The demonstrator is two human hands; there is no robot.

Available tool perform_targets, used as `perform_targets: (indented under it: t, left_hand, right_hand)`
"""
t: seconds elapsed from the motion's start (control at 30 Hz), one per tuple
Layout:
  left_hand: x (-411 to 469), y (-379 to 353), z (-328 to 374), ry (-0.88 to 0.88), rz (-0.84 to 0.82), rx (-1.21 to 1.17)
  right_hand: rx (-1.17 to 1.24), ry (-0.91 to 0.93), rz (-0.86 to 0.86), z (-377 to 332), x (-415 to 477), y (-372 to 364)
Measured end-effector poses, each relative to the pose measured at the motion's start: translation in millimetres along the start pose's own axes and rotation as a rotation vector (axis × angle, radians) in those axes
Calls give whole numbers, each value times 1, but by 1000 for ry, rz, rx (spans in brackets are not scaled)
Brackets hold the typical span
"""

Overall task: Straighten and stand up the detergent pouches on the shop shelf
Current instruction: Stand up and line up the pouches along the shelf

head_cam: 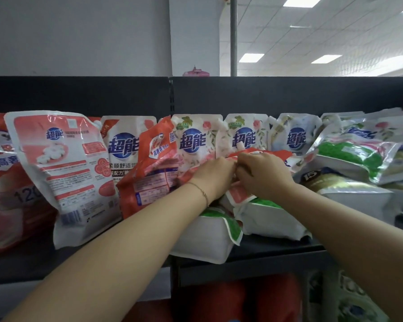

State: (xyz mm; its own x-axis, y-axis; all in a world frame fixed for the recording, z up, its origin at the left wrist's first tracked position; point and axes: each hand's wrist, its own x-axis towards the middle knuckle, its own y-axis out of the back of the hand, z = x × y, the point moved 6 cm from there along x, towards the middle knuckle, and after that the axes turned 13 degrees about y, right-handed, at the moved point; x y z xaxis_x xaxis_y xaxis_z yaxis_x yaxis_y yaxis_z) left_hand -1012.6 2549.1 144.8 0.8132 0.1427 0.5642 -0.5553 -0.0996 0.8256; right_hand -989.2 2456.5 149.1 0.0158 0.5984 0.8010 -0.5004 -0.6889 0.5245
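Detergent pouches crowd a dark shop shelf [277, 248]. A row of white pouches [193, 140] stands upright against the back panel. In front of them a red-and-white pouch [240, 194] lies tilted on top of fallen white-and-green pouches [209, 231]. My left hand [213, 175] and my right hand [263, 175] meet at the upper edge of this red-and-white pouch, fingers curled over it. A red pouch [149, 168] leans crooked to the left of my left hand. A large pink-and-white pouch [63, 168] leans with its back facing out.
A heap of fallen green, white and gold pouches [354, 168] fills the shelf's right side. A big red pouch [2, 182] stands at the far left. Red and green packs [242, 300] sit on the lower shelf. The black back panel [265, 94] rises behind.
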Motion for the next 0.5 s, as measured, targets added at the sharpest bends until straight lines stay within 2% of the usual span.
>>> perform_targets:
  t: [0.1, 0.23, 0.3, 0.37, 0.43, 0.5]
  left_hand:
    - [-1, 8, -13, 85, 131, -29]
    - [0, 26, -51, 286, 307, -243]
    - [-5, 38, -68, 334, 397, -362]
    - [-19, 53, -80, 361, 501, -510]
    - [-38, 68, -91, 377, 598, -652]
    - [-57, 83, -101, 385, 684, -718]
  right_hand:
    - [8, 105, 157, -13, -1, 12]
    - [11, 141, 93, -17, -1, 1]
    - [6, 14, -60, -15, 4, -7]
    - [66, -190, -210, -9, 6, -14]
    - [147, -332, -285, -7, 9, -18]
    - [262, -386, -317, -8, 15, -21]
